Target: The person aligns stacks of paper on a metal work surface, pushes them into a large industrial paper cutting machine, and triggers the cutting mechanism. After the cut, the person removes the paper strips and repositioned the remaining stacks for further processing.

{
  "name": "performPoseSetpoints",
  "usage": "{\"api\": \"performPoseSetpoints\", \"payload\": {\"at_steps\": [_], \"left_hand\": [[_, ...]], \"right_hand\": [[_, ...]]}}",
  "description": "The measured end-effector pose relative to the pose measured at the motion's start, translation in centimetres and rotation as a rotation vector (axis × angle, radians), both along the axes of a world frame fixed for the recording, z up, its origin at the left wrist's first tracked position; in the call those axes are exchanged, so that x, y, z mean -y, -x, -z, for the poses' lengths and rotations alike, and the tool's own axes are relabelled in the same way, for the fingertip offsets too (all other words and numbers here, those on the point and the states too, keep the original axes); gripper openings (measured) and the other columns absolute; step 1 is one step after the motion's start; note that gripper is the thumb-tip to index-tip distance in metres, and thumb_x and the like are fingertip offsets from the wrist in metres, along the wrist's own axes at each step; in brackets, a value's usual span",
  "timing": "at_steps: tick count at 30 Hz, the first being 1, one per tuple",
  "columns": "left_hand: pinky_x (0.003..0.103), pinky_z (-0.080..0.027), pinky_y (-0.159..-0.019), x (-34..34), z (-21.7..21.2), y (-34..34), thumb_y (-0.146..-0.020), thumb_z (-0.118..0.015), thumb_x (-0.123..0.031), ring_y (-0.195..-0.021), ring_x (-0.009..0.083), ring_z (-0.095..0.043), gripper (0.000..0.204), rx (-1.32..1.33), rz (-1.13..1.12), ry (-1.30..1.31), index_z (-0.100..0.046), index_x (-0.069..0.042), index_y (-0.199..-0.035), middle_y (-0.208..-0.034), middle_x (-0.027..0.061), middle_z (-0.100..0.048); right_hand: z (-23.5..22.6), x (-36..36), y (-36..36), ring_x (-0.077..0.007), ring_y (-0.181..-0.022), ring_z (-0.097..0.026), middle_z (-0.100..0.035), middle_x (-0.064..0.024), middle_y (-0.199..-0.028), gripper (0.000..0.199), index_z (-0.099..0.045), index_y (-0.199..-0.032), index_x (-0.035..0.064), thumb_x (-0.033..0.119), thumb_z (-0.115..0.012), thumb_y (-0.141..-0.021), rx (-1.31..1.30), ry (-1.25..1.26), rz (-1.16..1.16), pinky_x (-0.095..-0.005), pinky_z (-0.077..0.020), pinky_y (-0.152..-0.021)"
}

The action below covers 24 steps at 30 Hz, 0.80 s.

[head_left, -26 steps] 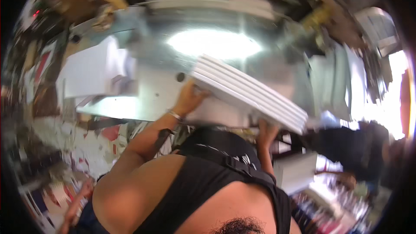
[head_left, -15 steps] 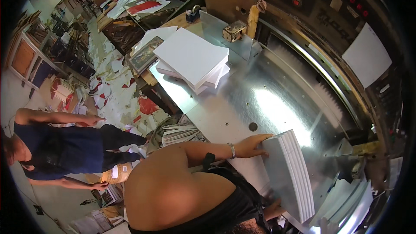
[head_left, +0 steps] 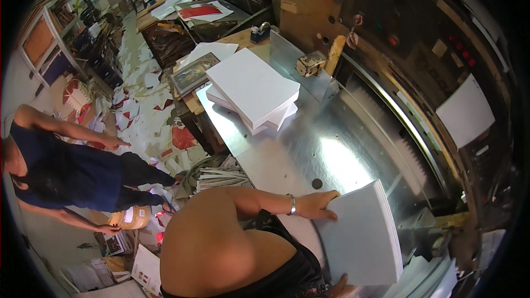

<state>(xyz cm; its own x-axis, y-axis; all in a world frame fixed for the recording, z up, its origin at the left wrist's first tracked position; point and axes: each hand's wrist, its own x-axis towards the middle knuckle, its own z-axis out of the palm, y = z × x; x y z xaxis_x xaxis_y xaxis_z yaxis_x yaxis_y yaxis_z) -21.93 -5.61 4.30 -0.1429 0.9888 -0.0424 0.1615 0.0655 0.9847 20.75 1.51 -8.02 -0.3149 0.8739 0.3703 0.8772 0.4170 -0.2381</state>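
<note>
My left hand (head_left: 316,205) grips the left edge of a thick stack of white paper (head_left: 364,237) that lies on the shiny metal machine table (head_left: 309,143). Only the fingertips of my right hand (head_left: 343,286) show, under the stack's near edge at the bottom of the view. A metal bracelet (head_left: 292,204) sits on my left wrist. Farther along the table lies a second, larger stack of white paper (head_left: 254,91), its layers slightly fanned.
A person in dark clothes (head_left: 61,168) stands at the left on a floor littered with paper scraps (head_left: 149,116). The machine's panel with buttons (head_left: 419,27) rises at the right. A tape dispenser (head_left: 259,33) and a small block (head_left: 310,63) rest near the table's far end.
The view has swung left and settled on the table. The stack I hold has come down from raised in front of me to lying flat on the metal table.
</note>
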Motion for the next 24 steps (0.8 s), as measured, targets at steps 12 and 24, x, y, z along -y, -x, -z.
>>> {"api": "performPoseSetpoints", "payload": {"at_steps": [12, 24], "left_hand": [[0.045, -0.051, -0.084, -0.6, 2.8, 1.6, -0.08, -0.072, -0.058, -0.098, 0.0408, -0.066, 0.075, -0.241, -0.237, 0.358, -0.058, 0.006, -0.116, -0.108, 0.0289, -0.067], [0.043, -0.052, -0.088, -7.4, 3.9, 7.0, -0.075, -0.081, -0.05, -0.102, 0.0359, -0.067, 0.078, -0.186, -0.351, 0.316, -0.055, 0.001, -0.128, -0.114, 0.0241, -0.068]], "right_hand": [[-8.7, -2.5, 7.4, -0.0366, -0.123, -0.055, -0.057, -0.0233, -0.133, 0.059, -0.04, -0.146, 0.0069, 0.041, -0.052, -0.099, -0.423, 0.845, 0.107, -0.0492, -0.0451, -0.102], [-6.0, -6.4, 12.4, -0.0349, -0.11, -0.063, -0.059, -0.0226, -0.124, 0.045, -0.044, -0.135, -0.0085, 0.023, -0.044, -0.103, -1.24, 1.17, -0.038, -0.0439, -0.0543, -0.092]]}}
